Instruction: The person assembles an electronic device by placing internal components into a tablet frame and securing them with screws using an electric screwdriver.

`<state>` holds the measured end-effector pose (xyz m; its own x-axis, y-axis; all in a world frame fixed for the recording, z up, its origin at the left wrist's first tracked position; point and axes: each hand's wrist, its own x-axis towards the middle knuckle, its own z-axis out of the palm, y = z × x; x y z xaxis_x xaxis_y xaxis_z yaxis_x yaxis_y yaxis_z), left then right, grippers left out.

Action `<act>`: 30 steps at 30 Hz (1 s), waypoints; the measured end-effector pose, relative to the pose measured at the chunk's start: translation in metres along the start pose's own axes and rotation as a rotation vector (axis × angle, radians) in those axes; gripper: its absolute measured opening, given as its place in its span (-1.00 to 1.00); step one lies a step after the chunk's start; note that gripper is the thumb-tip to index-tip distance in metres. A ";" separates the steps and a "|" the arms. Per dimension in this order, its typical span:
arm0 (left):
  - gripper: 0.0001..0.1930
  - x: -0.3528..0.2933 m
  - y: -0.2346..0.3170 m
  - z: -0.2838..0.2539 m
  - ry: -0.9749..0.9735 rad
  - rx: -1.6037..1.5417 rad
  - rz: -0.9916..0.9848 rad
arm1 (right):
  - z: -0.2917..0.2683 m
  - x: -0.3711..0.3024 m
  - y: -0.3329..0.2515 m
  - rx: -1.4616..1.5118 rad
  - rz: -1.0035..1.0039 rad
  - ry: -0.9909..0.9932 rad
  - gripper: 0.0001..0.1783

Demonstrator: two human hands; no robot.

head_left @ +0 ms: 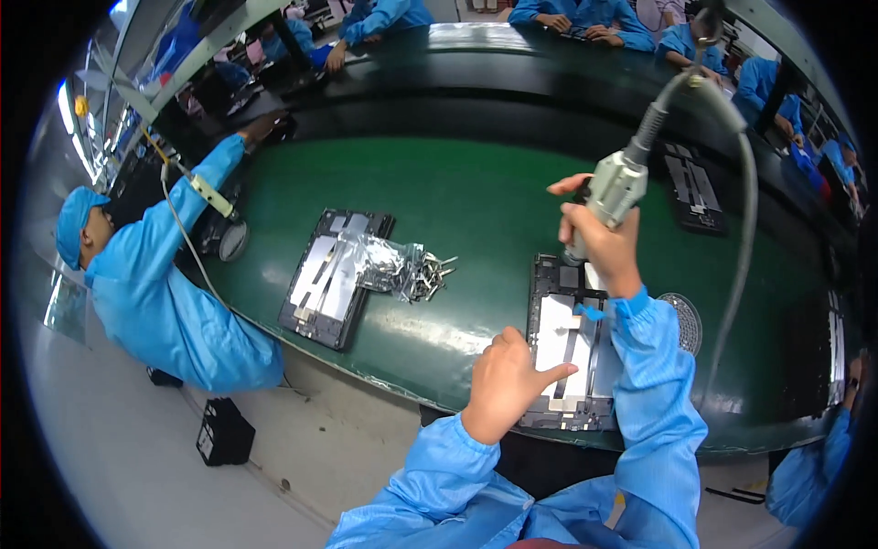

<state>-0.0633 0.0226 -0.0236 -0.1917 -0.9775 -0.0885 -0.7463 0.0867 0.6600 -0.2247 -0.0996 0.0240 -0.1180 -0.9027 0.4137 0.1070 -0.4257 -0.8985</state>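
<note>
My right hand (604, 238) is wrapped round a pale electric screwdriver (617, 188), its cable rising from the top. Its lower end is over the far end of an opened tablet (558, 320), dark-framed with silvery plates inside; whether the bit touches is hidden. My left hand (505, 384) is at the tablet's near left edge, fingers curled beside the frame and thumb stretched over the plates. A small blue piece (590, 312) shows on the tablet by my right cuff. Right of my forearm sits a round dish (681, 320) of small pieces, partly covered.
Left on the green bench (476, 197) lies another opened tablet (320, 297), overlapped by a clear bag (375, 261) spilling small metal parts (428, 274). Another tablet (693, 188) lies far right, near the hanging cable (750, 201). A co-worker (169, 274) reaches in from the left.
</note>
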 end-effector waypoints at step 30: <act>-0.51 0.375 -0.044 -0.036 0.134 -0.691 0.198 | -0.177 -0.071 -0.084 -0.407 -0.074 0.375 -0.72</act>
<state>-0.0793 -0.3551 -0.0586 -0.1691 -0.9750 0.1443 -0.1245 0.1664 0.9782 -0.4000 0.0113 0.0442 -0.4615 -0.7562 0.4639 -0.2961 -0.3617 -0.8840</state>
